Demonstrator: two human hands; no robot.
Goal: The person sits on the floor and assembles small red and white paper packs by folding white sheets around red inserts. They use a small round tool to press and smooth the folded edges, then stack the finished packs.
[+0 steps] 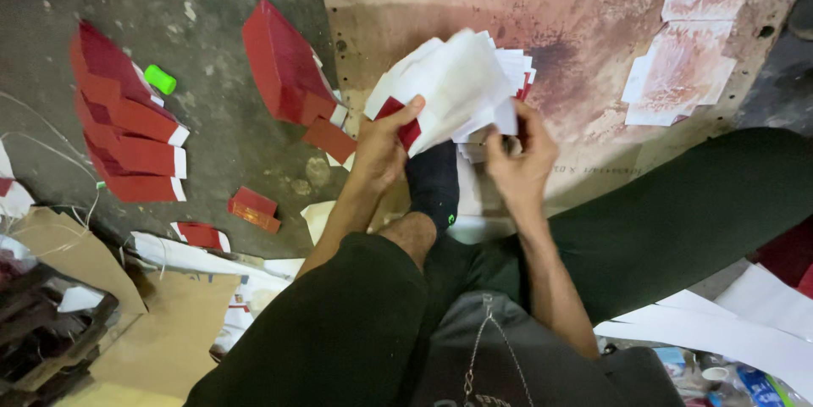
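I sit on the floor with a fanned stack of white paper cards [461,85] with red edges held in front of me. My left hand [381,149] grips the stack's lower left corner, thumb on a red part. My right hand [518,157] holds the stack's lower right side, fingers curled behind the cards. Below the stack, my foot in a dark sock [434,182] rests on the floor. More white cards lie under the stack near the sock.
Stacks of folded red boxes [127,123] stand at the left, with another red pile [288,72] near the middle. A green cap [159,79] lies between them. A stained brown board [593,26] carries white sheets [677,77]. Cardboard [144,331] lies lower left.
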